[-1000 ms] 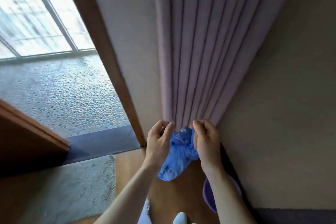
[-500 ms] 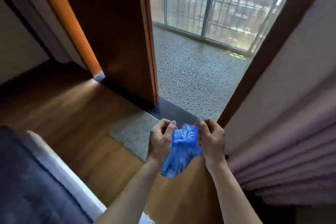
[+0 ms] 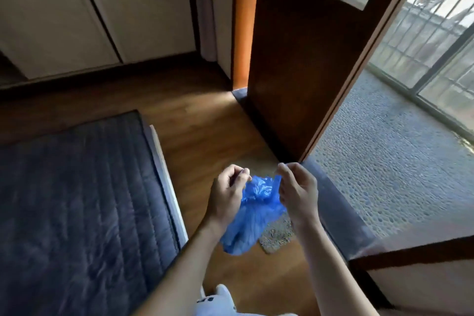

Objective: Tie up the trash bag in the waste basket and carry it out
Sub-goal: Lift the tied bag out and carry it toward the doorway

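A small blue plastic trash bag (image 3: 252, 215) hangs in the air between my two hands, above the wooden floor. My left hand (image 3: 227, 194) pinches the bag's gathered top from the left. My right hand (image 3: 297, 191) pinches the top from the right, fingertips at a thin loop of plastic. The bag's neck is bunched together between the hands, and its body droops down and to the left. The waste basket is not in view.
A dark blue quilted mattress (image 3: 77, 208) with a white edge lies at the left. A dark wooden door (image 3: 305, 64) stands open ahead. To its right is a pebble-floored balcony (image 3: 384, 169) with barred windows. A small mat (image 3: 278, 236) lies under the bag.
My view has swung left, from the curtain and wall to the door, then to the mattress and room. Both hands have kept hold of the bag's top throughout.
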Demonstrator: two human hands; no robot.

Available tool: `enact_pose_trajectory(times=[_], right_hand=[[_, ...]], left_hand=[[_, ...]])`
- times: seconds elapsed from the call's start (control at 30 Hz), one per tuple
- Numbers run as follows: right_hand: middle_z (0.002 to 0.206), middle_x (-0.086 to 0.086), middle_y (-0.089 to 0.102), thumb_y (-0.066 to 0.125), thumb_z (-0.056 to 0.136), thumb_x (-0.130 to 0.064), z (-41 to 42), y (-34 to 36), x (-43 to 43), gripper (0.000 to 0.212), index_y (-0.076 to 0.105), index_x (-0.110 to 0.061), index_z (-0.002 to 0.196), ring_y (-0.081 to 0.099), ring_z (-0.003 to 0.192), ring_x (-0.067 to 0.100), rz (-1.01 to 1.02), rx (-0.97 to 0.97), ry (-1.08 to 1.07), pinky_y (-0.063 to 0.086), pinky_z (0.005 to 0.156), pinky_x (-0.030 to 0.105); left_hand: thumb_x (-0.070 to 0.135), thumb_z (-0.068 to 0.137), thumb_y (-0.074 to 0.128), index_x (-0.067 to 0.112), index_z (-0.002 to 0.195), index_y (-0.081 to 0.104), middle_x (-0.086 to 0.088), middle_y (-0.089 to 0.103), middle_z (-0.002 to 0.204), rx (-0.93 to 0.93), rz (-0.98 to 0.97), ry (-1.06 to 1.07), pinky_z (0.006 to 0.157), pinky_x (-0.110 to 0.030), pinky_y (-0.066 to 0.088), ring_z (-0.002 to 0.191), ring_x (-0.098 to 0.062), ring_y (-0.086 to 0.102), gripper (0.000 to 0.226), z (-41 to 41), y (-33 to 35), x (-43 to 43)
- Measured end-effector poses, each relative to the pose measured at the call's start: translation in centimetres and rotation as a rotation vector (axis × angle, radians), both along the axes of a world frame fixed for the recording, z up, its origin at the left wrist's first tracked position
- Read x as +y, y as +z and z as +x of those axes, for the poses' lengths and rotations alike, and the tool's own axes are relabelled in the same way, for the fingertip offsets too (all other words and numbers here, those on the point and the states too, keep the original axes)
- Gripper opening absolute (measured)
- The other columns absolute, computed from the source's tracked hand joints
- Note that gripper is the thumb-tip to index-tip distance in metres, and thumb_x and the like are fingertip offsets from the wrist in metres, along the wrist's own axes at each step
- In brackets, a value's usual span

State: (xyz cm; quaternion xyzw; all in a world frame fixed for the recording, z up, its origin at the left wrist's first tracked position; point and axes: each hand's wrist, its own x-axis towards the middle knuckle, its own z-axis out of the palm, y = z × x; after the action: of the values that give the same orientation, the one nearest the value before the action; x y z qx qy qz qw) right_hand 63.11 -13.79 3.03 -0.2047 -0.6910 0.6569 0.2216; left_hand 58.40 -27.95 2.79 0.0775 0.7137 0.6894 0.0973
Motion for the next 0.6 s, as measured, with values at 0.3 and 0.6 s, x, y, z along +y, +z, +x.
enact_pose_trajectory(times=[0.3, 0.6], right_hand=[[0.052, -0.002, 0.038, 0.06, 0.082, -0.04, -8.9, -0.3, -8.7, 0.029, 0.055, -0.021, 0.061, 0.034, 0.051, 0.016, 0.001, -0.077, 0.257, 0.03, 0.05, 0.032], [0.056, -0.004, 0.034, 0.061, 0.084, -0.039, -18.3, -1.4, -12.1, 0.031, 0.053, -0.018, 0.064, 0.03, 0.058, 0.019, -0.04, -0.099, 0.472, 0.025, 0.054, 0.039]], left_hand=[[0.033, 0.092, 0.051, 0.016, 0.075, 0.058, 0.012, 0.047, 0.052, 0.035, -0.019, 0.358, 0.056, -0.031, 0.034, 0.05, -0.006, 0.039, 0.025, -4.8, -0.8, -10.5], [0.029, 0.089, 0.054, 0.017, 0.068, 0.057, 0.008, 0.051, 0.053, 0.017, 0.042, 0.612, 0.058, -0.031, 0.037, 0.054, -0.01, 0.044, 0.025, -11.4, -1.5, -13.6]])
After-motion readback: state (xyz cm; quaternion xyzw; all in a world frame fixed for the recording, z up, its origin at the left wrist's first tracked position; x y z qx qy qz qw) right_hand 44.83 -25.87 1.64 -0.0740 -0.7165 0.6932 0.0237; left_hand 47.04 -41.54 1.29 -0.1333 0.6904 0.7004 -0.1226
